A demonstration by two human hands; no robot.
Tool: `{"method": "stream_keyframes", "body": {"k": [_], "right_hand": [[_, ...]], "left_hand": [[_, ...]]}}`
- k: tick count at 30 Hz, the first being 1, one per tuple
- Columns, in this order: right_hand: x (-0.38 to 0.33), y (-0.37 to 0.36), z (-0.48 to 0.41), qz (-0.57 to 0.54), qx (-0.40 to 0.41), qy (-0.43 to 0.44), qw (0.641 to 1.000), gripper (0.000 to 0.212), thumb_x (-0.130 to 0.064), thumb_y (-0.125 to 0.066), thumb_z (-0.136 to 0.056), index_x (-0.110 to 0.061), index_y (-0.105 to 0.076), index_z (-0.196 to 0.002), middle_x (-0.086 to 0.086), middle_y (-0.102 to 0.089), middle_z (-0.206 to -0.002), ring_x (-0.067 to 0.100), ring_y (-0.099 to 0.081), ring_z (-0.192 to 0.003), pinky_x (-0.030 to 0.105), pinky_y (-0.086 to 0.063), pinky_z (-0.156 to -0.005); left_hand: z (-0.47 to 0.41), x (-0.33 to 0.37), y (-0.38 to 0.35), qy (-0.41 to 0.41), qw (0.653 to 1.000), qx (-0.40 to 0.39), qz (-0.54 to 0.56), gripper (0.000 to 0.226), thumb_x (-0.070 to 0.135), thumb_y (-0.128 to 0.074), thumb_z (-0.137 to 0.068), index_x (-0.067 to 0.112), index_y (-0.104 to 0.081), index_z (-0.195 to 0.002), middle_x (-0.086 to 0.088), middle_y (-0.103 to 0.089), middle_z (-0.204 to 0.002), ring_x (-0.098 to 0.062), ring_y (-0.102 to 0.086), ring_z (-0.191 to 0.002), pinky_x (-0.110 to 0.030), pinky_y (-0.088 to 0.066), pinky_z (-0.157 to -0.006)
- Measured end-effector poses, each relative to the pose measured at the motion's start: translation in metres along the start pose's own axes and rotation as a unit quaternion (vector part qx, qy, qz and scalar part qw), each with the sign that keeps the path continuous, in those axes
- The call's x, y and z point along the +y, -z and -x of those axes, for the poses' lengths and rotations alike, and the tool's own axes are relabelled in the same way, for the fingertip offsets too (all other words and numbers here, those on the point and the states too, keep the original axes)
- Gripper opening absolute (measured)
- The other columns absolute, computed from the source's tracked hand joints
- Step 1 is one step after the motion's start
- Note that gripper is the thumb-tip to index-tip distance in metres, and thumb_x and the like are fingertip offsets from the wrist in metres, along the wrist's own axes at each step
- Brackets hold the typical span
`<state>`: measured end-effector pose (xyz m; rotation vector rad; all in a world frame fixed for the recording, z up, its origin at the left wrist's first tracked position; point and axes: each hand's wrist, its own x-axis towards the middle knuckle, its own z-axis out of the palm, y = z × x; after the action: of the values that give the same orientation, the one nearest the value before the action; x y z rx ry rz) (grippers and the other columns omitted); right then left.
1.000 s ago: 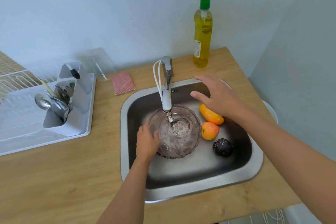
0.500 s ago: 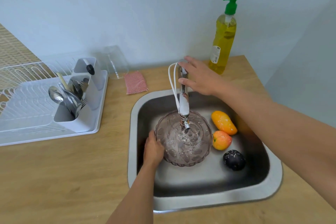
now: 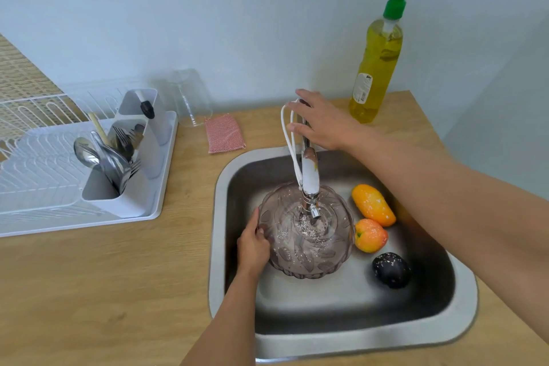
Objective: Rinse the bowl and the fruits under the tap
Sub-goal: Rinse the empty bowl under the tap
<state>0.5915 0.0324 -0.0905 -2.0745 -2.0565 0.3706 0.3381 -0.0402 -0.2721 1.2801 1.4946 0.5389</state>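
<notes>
A clear purple-tinted glass bowl point(image 3: 309, 258) sits in the steel sink point(image 3: 356, 339) right under the tap's spout point(image 3: 310, 178). My left hand point(image 3: 252, 246) grips the bowl's left rim. My right hand point(image 3: 320, 123) rests on top of the tap's handle, fingers curled over it. Three fruits lie in the sink to the right of the bowl: an orange mango-like fruit point(image 3: 373, 205), a round orange-red fruit point(image 3: 370, 235) and a dark plum-like fruit point(image 3: 391, 270). Droplets speckle the bowl and the fruits.
A yellow dish soap bottle point(image 3: 377, 68) with a green pump stands behind the sink. A pink scrubbing pad point(image 3: 225, 133) lies on the wooden counter point(image 3: 104, 291). A white drying rack point(image 3: 59, 175) with a cutlery holder sits at the left, a clear container point(image 3: 190, 98) behind it.
My right hand rose from above the fruits to the top of the tap and settled on its handle. My left hand kept its hold on the bowl's rim.
</notes>
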Motion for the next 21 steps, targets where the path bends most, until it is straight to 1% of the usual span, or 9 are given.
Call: {"method": "stream_keyframes", "body": {"k": [2,5,7,9,12,16,18,20,21], "right_hand": [[0.000,-0.002,-0.004,0.004,0.005,-0.008,1.000,0.057,-0.047,-0.042,-0.103,-0.020,-0.035,-0.152,0.008,-0.015,-0.165,0.032,-0.011,-0.153,0.049,-0.021,-0.122],[0.000,-0.002,-0.008,0.004,0.015,-0.020,1.000,0.057,-0.047,-0.043,-0.102,-0.015,-0.040,-0.150,0.011,-0.025,-0.161,0.031,-0.023,-0.149,0.046,-0.029,-0.119],[-0.001,-0.002,-0.009,0.002,0.025,-0.022,0.999,0.056,-0.047,-0.044,-0.102,-0.011,-0.046,-0.145,0.011,-0.035,-0.153,0.030,-0.038,-0.139,0.042,-0.038,-0.111],[-0.002,-0.002,-0.009,0.005,0.036,-0.017,0.999,0.055,-0.047,-0.045,-0.101,-0.009,-0.049,-0.142,0.010,-0.042,-0.143,0.028,-0.047,-0.127,0.039,-0.043,-0.102],[-0.002,-0.001,-0.009,0.012,0.034,-0.007,0.999,0.057,-0.048,-0.045,-0.101,-0.008,-0.049,-0.141,0.010,-0.044,-0.138,0.028,-0.051,-0.120,0.036,-0.043,-0.093],[0.000,0.001,-0.012,0.007,0.026,-0.005,1.000,0.057,-0.049,-0.045,-0.100,-0.008,-0.050,-0.139,0.008,-0.046,-0.135,0.026,-0.053,-0.115,0.031,-0.039,-0.082],[0.000,0.004,-0.014,0.000,0.020,-0.010,1.000,0.056,-0.050,-0.044,-0.100,-0.007,-0.052,-0.136,0.008,-0.048,-0.134,0.027,-0.054,-0.115,0.033,-0.040,-0.084],[0.000,0.007,-0.015,-0.007,0.011,-0.016,1.000,0.056,-0.051,-0.043,-0.101,-0.007,-0.054,-0.135,0.009,-0.049,-0.135,0.028,-0.054,-0.117,0.037,-0.042,-0.089],[0.000,0.008,-0.016,-0.010,0.010,-0.017,1.000,0.056,-0.051,-0.043,-0.101,-0.007,-0.054,-0.134,0.009,-0.051,-0.132,0.028,-0.054,-0.115,0.038,-0.042,-0.089]], "left_hand": [[-0.002,-0.001,0.000,0.009,1.000,-0.003,0.025,0.057,-0.004,-0.042,-0.102,0.027,-0.044,-0.150,-0.012,-0.066,-0.127,-0.027,-0.066,-0.114,-0.045,-0.054,-0.102],[-0.003,-0.002,0.000,0.023,0.999,-0.003,0.049,0.057,-0.004,-0.042,-0.102,0.028,-0.046,-0.149,-0.009,-0.066,-0.124,-0.027,-0.068,-0.109,-0.042,-0.056,-0.099],[-0.003,-0.002,0.000,0.029,0.998,-0.007,0.061,0.057,-0.004,-0.042,-0.102,0.028,-0.047,-0.149,-0.008,-0.066,-0.126,-0.025,-0.068,-0.110,-0.041,-0.056,-0.099],[-0.002,-0.001,0.000,0.026,0.998,-0.010,0.061,0.057,-0.005,-0.042,-0.102,0.026,-0.047,-0.149,-0.007,-0.065,-0.128,-0.025,-0.065,-0.115,-0.042,-0.054,-0.102],[-0.002,-0.001,0.001,0.016,0.999,-0.007,0.050,0.058,-0.007,-0.042,-0.101,0.025,-0.048,-0.148,0.001,-0.065,-0.121,-0.019,-0.064,-0.110,-0.041,-0.054,-0.102],[-0.003,0.000,0.000,0.019,0.998,-0.015,0.049,0.059,-0.007,-0.041,-0.101,0.028,-0.047,-0.148,0.002,-0.064,-0.122,-0.015,-0.064,-0.108,-0.035,-0.054,-0.100],[-0.003,-0.001,0.000,0.024,0.998,-0.016,0.049,0.059,-0.005,-0.042,-0.101,0.030,-0.047,-0.148,0.000,-0.065,-0.124,-0.019,-0.065,-0.111,-0.039,-0.054,-0.101],[-0.004,-0.002,-0.001,0.025,0.998,-0.014,0.050,0.058,-0.005,-0.042,-0.101,0.030,-0.047,-0.148,-0.002,-0.066,-0.125,-0.022,-0.066,-0.112,-0.042,-0.054,-0.102],[-0.004,-0.002,-0.001,0.028,0.998,-0.013,0.053,0.058,-0.005,-0.042,-0.102,0.030,-0.047,-0.148,-0.002,-0.066,-0.124,-0.023,-0.066,-0.112,-0.043,-0.054,-0.102]]}}
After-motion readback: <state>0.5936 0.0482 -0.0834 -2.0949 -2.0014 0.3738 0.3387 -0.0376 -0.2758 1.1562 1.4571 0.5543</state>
